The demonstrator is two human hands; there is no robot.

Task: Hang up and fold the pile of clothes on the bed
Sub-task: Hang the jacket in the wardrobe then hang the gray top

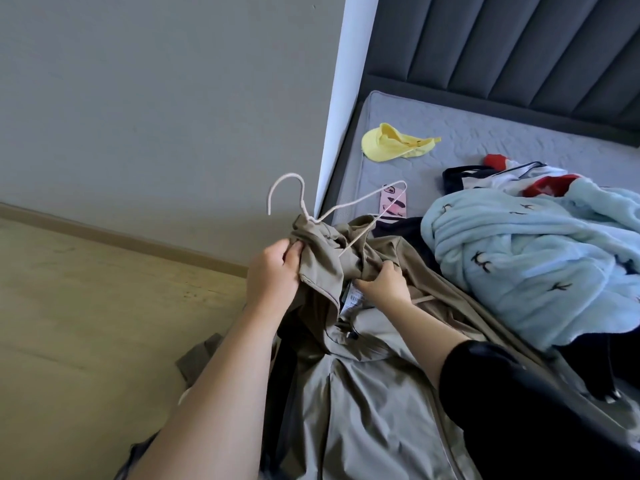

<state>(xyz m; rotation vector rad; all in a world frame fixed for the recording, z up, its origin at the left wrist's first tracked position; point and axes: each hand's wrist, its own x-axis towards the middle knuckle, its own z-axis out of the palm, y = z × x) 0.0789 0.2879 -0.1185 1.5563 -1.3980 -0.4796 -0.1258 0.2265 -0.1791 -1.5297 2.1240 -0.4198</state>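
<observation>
Jacket position: the khaki jacket fills the lower centre of the frame, draped over the near edge of the bed. Its upper part is bunched and lifted at mid-frame. A pale, thin hanger sits at the bunched fabric. Its hook points up and left, one shoulder extends right over the mattress, and a lower wire runs down into the folds.

At frame centre, the left hand has its fingers curled, with thumb and fingers gripping the bunched fabric just below the hanger neck. Just right of centre, the right hand has its fingers curled into the jacket fabric near the collar, beside a white label. A black sleeve covers the right forearm at lower right.

On the bed at the right of the frame, the pile of clothes has a light blue fleece item on top. Dark, white and red garments show behind and beneath it. The pile touches the jacket's right edge.

At upper centre, a yellow cap lies on the mattress, well apart from the pile. A pink item lies behind the hanger's right shoulder; its type cannot be determined. A dark padded headboard occupies the upper right, a grey wall the upper left and a wooden floor the lower left.
</observation>
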